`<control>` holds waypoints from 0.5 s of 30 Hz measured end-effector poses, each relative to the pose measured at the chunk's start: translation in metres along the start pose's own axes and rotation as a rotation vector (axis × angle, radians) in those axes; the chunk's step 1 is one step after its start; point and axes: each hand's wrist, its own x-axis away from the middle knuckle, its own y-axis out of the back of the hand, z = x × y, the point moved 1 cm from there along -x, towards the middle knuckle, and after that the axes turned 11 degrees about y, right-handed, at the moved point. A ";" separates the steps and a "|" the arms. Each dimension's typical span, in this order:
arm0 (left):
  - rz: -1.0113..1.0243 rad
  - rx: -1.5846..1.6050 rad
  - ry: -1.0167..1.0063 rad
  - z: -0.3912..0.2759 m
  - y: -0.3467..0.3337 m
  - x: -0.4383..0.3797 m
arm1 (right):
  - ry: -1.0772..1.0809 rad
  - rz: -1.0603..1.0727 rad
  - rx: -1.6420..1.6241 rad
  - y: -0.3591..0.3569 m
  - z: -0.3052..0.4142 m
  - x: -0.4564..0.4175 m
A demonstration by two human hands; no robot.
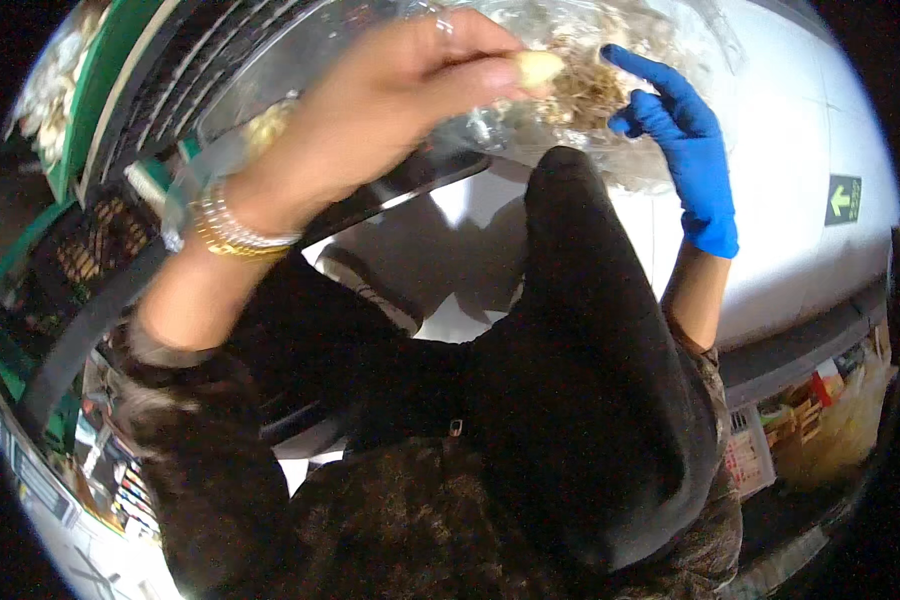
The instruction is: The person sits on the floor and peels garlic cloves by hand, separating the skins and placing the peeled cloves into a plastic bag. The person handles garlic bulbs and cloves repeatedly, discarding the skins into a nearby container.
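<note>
My bare left hand (412,90), with bracelets on its wrist, pinches a small pale yellow piece (540,69), perhaps a peeled vegetable, between thumb and fingers. To its right, my right hand (667,112) wears a blue glove; its fingers are apart and nothing shows between them. Below and between the hands lies a heap of brown, fibrous scraps (592,90) on clear plastic (630,161). Partly behind my left forearm, more pale yellow pieces (268,129) sit in what looks like a clear plastic bag or container.
Black slatted crates (195,75) and a green-edged container of whitish items (56,97) stand at the upper left. My knee (562,169) rises just under the scraps. A green arrow sign (842,200) is on the pale floor at right; a shelf with a white basket (750,450) stands lower right.
</note>
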 end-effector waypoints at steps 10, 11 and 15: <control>-0.360 -0.705 0.491 0.041 0.121 0.213 | 0.527 0.398 0.616 -0.118 -0.013 -0.033; -0.314 -0.671 0.502 0.060 0.130 0.214 | 0.692 0.434 0.700 -0.133 -0.029 -0.036; -0.380 -0.912 0.498 0.120 0.141 0.201 | 0.781 0.650 1.049 -0.181 -0.045 -0.048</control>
